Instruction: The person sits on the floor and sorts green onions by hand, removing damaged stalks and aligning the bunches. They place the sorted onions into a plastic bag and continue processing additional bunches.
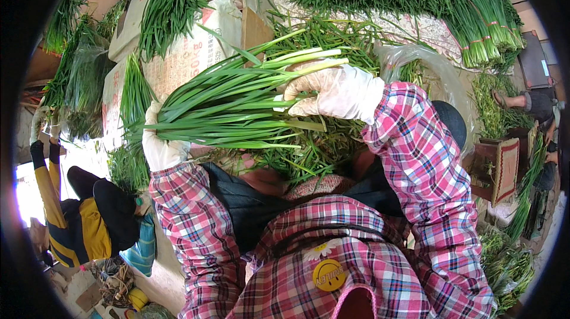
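My left hand (165, 141), in a whitish glove, grips the leafy end of a bunch of garlic chives (222, 103). The stalks fan out to the right, held across my lap. At their pale stem ends is my right hand (320, 89), also gloved, with thumb and fingers closed around some of the stems. A few stems stick out above and below that hand. Trimmed leaves and loose chive scraps (311, 154) lie in a heap below the bunch, between my knees.
Printed woven sacks (187, 60) at the left carry a loose chive bunch (171, 7). Tied bundles (485, 45) lie on a patterned cloth (356, 19) at the back. A clear plastic bag (449, 83) lies right. Co-workers sit at left (84, 225) and right (539, 105), by a wooden stool (498, 167).
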A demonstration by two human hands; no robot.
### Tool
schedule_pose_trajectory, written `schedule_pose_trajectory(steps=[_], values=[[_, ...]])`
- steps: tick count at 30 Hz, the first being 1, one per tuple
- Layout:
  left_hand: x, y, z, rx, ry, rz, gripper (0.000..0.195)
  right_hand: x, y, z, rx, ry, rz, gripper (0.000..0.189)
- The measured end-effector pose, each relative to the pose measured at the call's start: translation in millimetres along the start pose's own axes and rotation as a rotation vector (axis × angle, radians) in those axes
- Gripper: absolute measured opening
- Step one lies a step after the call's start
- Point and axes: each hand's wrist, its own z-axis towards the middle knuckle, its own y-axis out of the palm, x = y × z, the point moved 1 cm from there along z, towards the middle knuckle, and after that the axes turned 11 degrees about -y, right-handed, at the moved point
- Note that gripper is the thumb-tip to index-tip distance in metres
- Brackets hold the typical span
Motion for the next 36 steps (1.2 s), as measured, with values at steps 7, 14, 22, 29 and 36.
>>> schedule_pose_trajectory(steps=[7,14,22,29,36], values=[[-1.9,6.0,-7.3,0.068,0.145,0.257,0.024,-2.6,-9.1,-3.3,-0.011,0.096,0.056,0.019],[12.0,-14.0,-7.6,0.049,0.127,0.017,0.022,4.8,-41.2,-26.5,0.126,0.387,0.051,0.018],[41.5,-60.6,-12.2,0.051,0.076,-0.268,0.022,62.4,-78.2,-55.9,0.225,1.028,-0.177,0.007],[45.5,-77.9,-7.3,0.201,0.122,-0.283,0.022,72.7,-35.1,-41.5,-0.346,0.921,-0.428,0.056],[13.1,-29.5,-11.2,-0.079,0.108,-0.078,0.023,14.9,-11.0,6.0,0.008,0.122,-0.105,0.042]])
